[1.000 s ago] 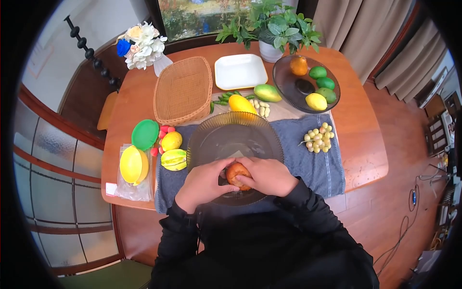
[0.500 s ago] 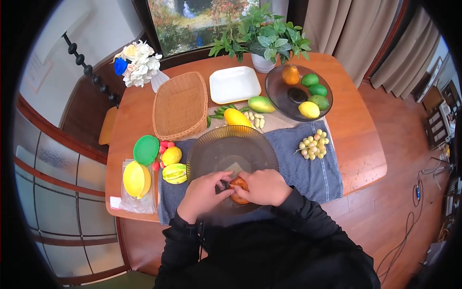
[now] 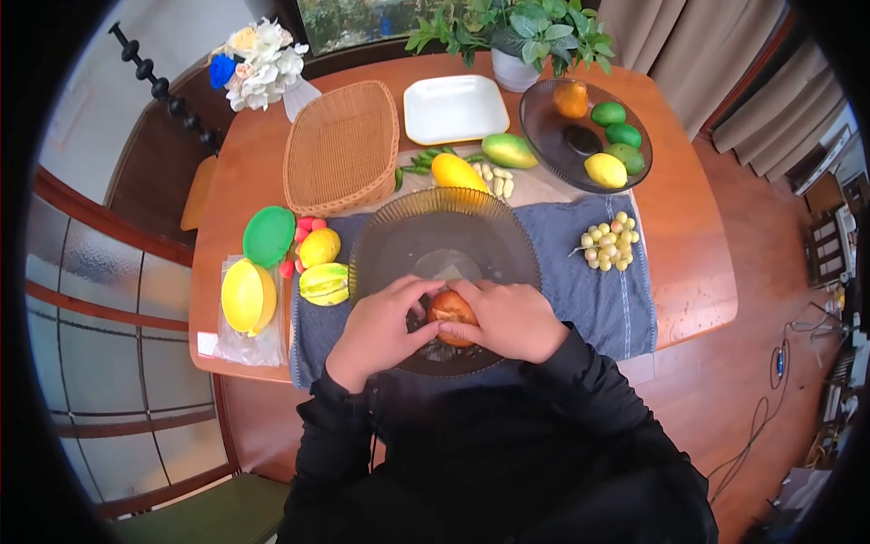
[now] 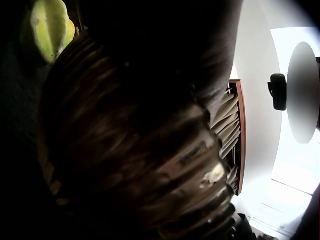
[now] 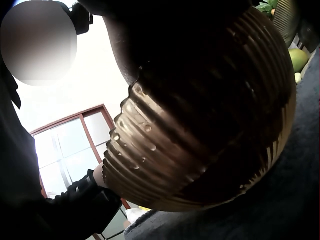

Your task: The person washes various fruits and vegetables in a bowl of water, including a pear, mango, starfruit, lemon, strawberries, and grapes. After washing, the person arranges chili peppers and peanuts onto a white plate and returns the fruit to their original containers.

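Note:
A reddish-brown round fruit [image 3: 452, 317] is held between both hands over the near part of a large ribbed dark glass bowl [image 3: 399, 218]. The right hand [image 3: 517, 322] curls round the fruit's right side, its thumb across the front. On the other side the left hand [image 3: 381, 328] has bent fingers and its thumb tip at the fruit. Ribbed glass [image 4: 165, 170] with water drops fills much of the left wrist view. In the right wrist view the bowl's wall [image 5: 150, 135] hides most of the hand.
The bowl stands on a blue-grey towel [image 3: 589, 308]. Grapes [image 3: 610, 242] lie right; a striped yellow fruit [image 3: 324, 285], yellow bowl [image 3: 248, 296] and green lid [image 3: 269, 236] are left. Behind are a wicker basket [image 3: 340, 150], white tray [image 3: 456, 109] and a dark fruit plate [image 3: 566, 150].
The head view has shifted, first one way and then back. Both hands have stayed at the fruit over the bowl, and their fingers and thumbs have shifted slightly on it.

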Demonstrator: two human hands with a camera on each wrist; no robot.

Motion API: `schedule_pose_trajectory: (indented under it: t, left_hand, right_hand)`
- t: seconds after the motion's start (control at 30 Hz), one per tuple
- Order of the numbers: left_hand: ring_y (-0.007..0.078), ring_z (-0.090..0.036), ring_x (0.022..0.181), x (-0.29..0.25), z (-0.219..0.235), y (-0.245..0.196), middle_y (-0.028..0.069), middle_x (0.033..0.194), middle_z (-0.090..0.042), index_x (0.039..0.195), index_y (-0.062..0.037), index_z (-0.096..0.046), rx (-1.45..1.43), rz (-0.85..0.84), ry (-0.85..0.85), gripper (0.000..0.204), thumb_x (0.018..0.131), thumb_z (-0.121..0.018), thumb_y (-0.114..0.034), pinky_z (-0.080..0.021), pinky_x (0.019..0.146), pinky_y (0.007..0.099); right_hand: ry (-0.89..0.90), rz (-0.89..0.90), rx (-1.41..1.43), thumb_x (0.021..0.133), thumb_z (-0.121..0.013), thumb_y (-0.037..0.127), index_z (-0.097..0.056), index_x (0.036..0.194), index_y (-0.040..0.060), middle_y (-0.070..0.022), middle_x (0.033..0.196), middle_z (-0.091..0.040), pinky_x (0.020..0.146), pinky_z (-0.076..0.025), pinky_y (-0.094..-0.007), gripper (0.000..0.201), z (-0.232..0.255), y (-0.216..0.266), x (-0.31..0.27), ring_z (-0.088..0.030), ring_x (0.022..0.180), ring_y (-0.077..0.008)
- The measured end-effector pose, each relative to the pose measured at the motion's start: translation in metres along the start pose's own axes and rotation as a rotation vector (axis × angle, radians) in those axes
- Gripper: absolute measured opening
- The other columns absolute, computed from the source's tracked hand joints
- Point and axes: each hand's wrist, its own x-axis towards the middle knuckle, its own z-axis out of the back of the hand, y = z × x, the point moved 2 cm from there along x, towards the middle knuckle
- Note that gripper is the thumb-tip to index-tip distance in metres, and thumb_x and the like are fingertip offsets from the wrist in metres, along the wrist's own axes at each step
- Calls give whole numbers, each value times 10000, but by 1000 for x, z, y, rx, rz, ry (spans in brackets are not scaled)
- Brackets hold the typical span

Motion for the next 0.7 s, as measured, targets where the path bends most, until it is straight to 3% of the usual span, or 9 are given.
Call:
schedule_pose_trajectory:
  t: [0.23,0.47,0.53,0.57,0.63,0.7]
  left_hand:
    - [206,-746,961,-2,1,-2,79,1275,-708,1455,-105,-670,-36,-5,8,580,912,-865,-156,-601,783,313]
    - [227,-744,1023,-2,0,4,83,1368,-706,1395,-108,-667,-36,49,43,527,901,-851,-117,-605,813,333]
    - [259,-733,1127,-1,1,5,89,1452,-694,1361,-105,-653,-95,-21,-3,493,904,-835,-79,-604,910,370]
    - [259,-733,1127,-1,0,6,89,1452,-694,1361,-105,-653,-97,-18,0,493,904,-835,-79,-604,910,370]
    - [301,-709,1234,-1,0,7,91,1503,-678,1292,-98,-685,25,-181,-75,411,908,-825,-56,-584,1021,404]
    - [317,-699,1267,-1,0,5,93,1502,-678,1243,-90,-712,2,-157,-38,358,907,-829,-59,-572,1057,416]
  right_hand:
    - [-69,6,10,1079,-620,449,-618,1359,87,-184,1036,-780,716,-632,-497,458,-4,-2,0,-783,831,-397]
    - [-69,-7,0,1083,-581,375,-612,1374,74,-186,937,-782,702,-624,-513,420,-4,-3,0,-775,780,-402]
    - [12,-72,2,1075,-570,365,-565,1538,58,-208,1054,-787,759,-625,-530,555,1,0,1,-774,865,-424]
    - [15,-73,5,1075,-570,365,-565,1538,58,-208,1054,-787,759,-625,-530,555,2,1,1,-774,865,-424]
    - [30,-79,-3,1074,-554,363,-546,1570,42,-214,1057,-790,763,-626,-534,591,3,2,1,-775,858,-423]
    - [35,-82,3,1074,-551,364,-547,1569,32,-220,1062,-790,766,-625,-538,596,2,1,2,-775,858,-425]
